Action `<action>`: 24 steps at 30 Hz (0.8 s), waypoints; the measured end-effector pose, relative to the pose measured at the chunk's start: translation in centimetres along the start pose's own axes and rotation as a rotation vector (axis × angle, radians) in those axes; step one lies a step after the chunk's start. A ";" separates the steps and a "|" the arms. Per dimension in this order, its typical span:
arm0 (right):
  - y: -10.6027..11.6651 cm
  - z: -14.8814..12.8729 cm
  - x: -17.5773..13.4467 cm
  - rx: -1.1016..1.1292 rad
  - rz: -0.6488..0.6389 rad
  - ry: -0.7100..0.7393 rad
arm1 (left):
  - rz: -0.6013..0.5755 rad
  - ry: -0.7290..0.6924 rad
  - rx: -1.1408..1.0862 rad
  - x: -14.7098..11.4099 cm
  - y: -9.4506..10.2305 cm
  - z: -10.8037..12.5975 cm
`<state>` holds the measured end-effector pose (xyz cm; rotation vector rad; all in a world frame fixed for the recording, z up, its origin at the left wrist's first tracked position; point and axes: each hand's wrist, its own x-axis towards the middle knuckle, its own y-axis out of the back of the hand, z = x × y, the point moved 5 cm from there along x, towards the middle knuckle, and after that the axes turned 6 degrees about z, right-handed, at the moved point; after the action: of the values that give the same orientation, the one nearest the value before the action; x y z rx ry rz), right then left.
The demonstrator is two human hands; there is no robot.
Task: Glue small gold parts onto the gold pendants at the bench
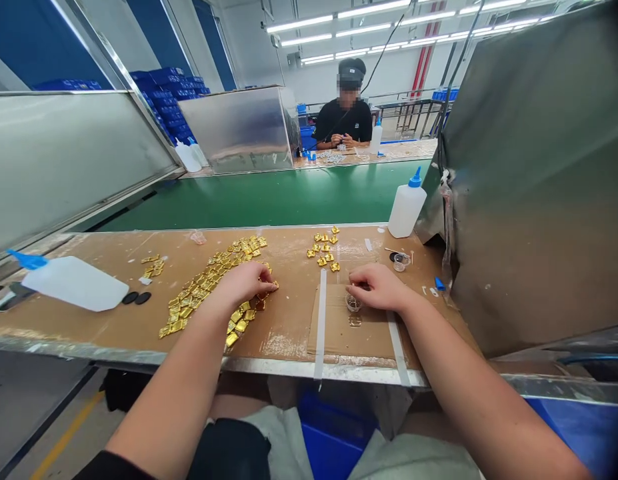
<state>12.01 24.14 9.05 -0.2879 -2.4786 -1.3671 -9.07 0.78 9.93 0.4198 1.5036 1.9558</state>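
My left hand (249,283) reaches over the right edge of a wide spread of small shiny gold pieces (201,293). Its thumb and fingers are pinched together, with a bit of gold showing at the tips. Bent fingers close my right hand (376,285) just above a small clear round cup (353,303), which it partly covers. What these fingers hold, if anything, is hidden. The cup sits on a cardboard sheet (333,333) fixed down with white tape strips. Beyond and between my hands lies a smaller group of gold pieces (325,248).
A white bottle with a blue cap (407,207) stands at the back right; another white bottle (76,283) lies at the left near black discs (137,298). A metal panel (529,200) bounds the right side. Across a green surface (269,197) sits another person (343,123).
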 end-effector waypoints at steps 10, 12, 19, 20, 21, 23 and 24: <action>0.3 -0.6 -0.1 -0.020 0.020 0.065 | 0.111 -0.112 -0.097 -0.4 -0.5 4.0; 0.0 -0.4 0.0 0.024 -0.005 0.056 | 0.088 -0.211 -0.314 -0.3 -1.5 6.6; -0.2 0.9 0.4 0.332 0.102 -0.083 | -0.169 -0.453 -0.880 1.5 -6.9 13.8; 0.1 1.2 0.5 0.381 0.162 -0.101 | -0.192 -0.451 -0.897 1.6 -7.4 14.0; 0.4 1.4 0.5 0.422 0.233 -0.122 | -0.212 -0.443 -0.909 1.7 -7.8 14.0; 1.0 2.0 0.5 0.478 0.390 -0.183 | -0.240 -0.421 -0.932 1.7 -8.2 13.7; 1.3 2.3 0.5 0.496 0.461 -0.219 | -0.252 -0.415 -0.940 1.6 -8.3 13.5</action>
<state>11.58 26.81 9.09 -0.8581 -2.5931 -0.5434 0.11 13.21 5.89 0.1774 0.2764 1.9618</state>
